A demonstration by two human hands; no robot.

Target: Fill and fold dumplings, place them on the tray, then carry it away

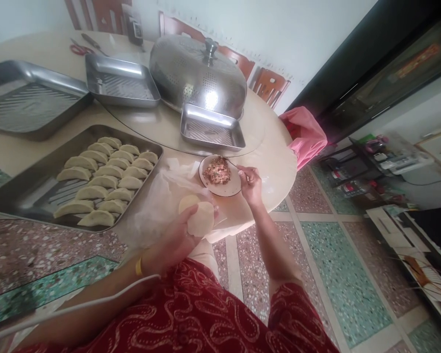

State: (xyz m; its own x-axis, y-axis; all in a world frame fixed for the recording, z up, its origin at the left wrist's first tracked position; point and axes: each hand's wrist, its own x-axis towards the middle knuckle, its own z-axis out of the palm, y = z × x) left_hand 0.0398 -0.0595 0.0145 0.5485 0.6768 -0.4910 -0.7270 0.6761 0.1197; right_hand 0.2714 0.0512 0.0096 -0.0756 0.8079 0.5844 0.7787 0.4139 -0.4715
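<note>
A round dumpling wrapper (201, 220) lies across the fingers of my left hand (178, 238), which grips it near the table edge. Just behind it shows another pale round wrapper (188, 201); whether it is in the hand or on the table, I cannot tell. My right hand (250, 182) pinches a thin-handled utensil (232, 163) at the right rim of a white plate (205, 185). The utensil's tip reaches into a mound of minced filling (217, 170), so its kind is hidden. Left of my hands, folded dumplings (102, 181) sit in rows in a large metal tray (22, 189).
Crumpled clear plastic (150, 206) lies between tray and plate. Behind stand a small metal tray (213, 130), a perforated domed lid (198, 73), and two more trays (121, 81) at left. Red scissors (81, 49) lie at the back. A white cord (106, 296) crosses my left forearm.
</note>
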